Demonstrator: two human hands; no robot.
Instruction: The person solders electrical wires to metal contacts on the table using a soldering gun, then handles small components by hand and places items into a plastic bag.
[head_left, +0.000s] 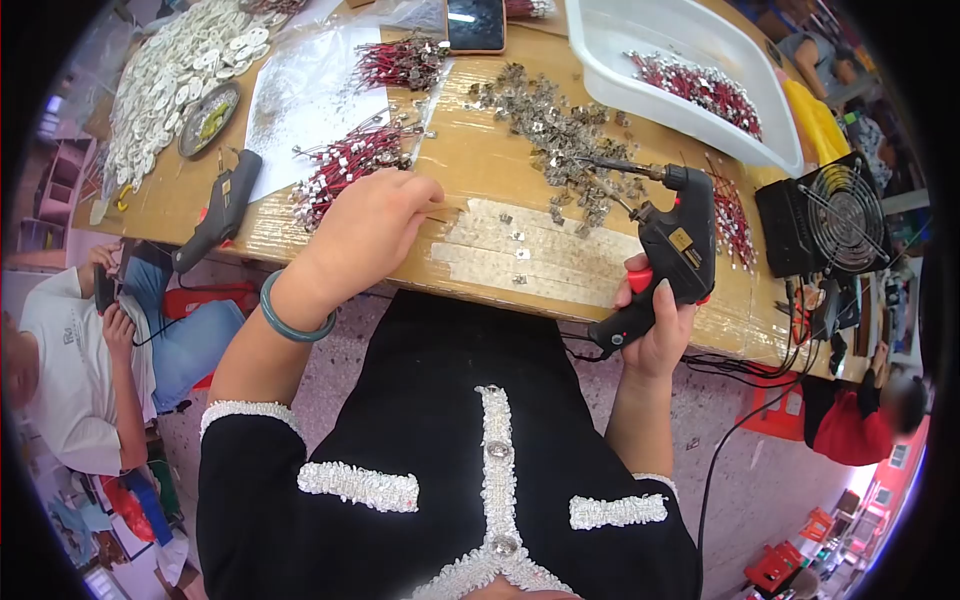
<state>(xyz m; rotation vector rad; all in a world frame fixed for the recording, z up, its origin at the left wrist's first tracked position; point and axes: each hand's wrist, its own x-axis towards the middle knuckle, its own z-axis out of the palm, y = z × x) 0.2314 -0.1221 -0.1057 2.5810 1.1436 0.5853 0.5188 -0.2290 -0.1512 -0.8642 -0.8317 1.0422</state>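
My right hand (662, 325) is wrapped round the handle of a black soldering gun (678, 245) with a red trigger, its tip pointing up and left over a pile of small metal parts (560, 140). My left hand (375, 225), with a green bangle on the wrist, is closed at the left end of pale tape strips (540, 250); what its fingers pinch is too small to name. A few small metal pieces (520, 254) stand in a column on the strips. Just beyond my left hand lies a bundle of red wires with white ends (345, 165).
A white tray (590, 75) holds more red wires. At the right is a black fan (845, 215). A second soldering gun (225, 205) lies left, near white discs (180, 70) and a round dish (208, 120). A phone (476, 25) lies at the back. Co-workers sit at both sides.
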